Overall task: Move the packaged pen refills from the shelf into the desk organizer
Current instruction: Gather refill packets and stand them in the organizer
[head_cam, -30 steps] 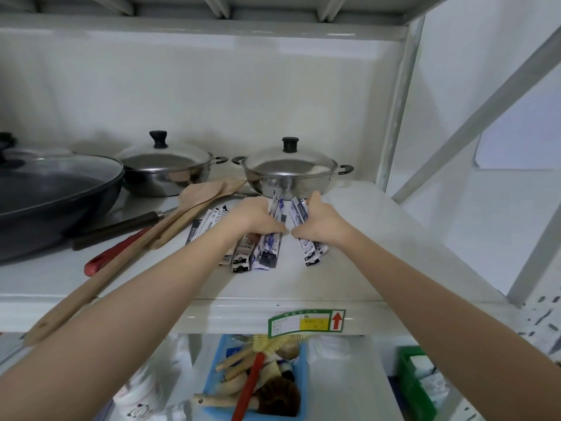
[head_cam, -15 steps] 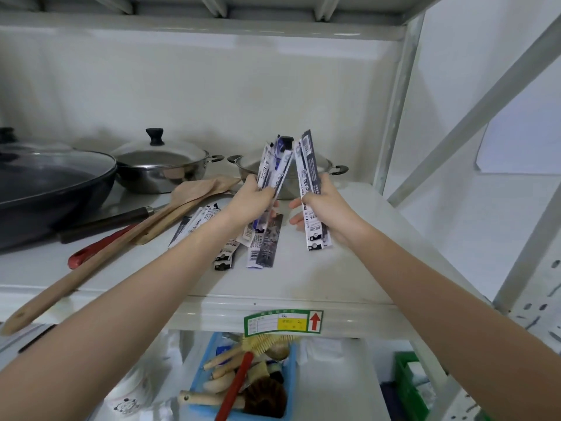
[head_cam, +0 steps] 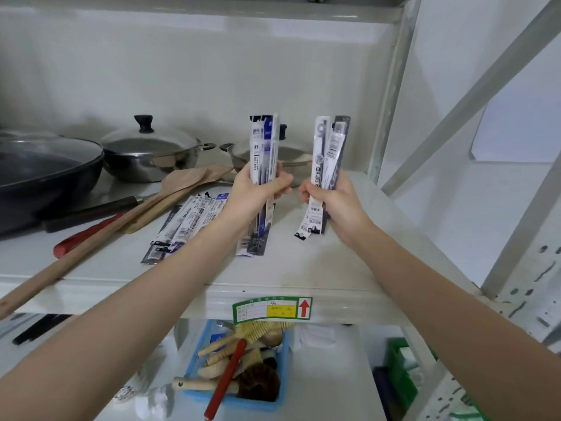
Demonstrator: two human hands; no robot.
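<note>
My left hand grips a small bunch of packaged pen refills, held upright above the white shelf. To its right, my right hand grips another bunch of refill packs, also upright. Several more refill packs lie flat on the shelf to the left of my left arm. Two packs lie on the shelf just under my left wrist. No desk organizer is in view.
On the shelf stand a dark wok with a glass lid, two steel lidded pots and wooden spatulas; a red-handled tool lies beside them. A blue basket of brushes sits on the shelf below. A metal upright borders the right side.
Both hands closed on refill packs lying on the shelf, then lifted them and turned them upright. The two bunches now stand higher and further apart.
</note>
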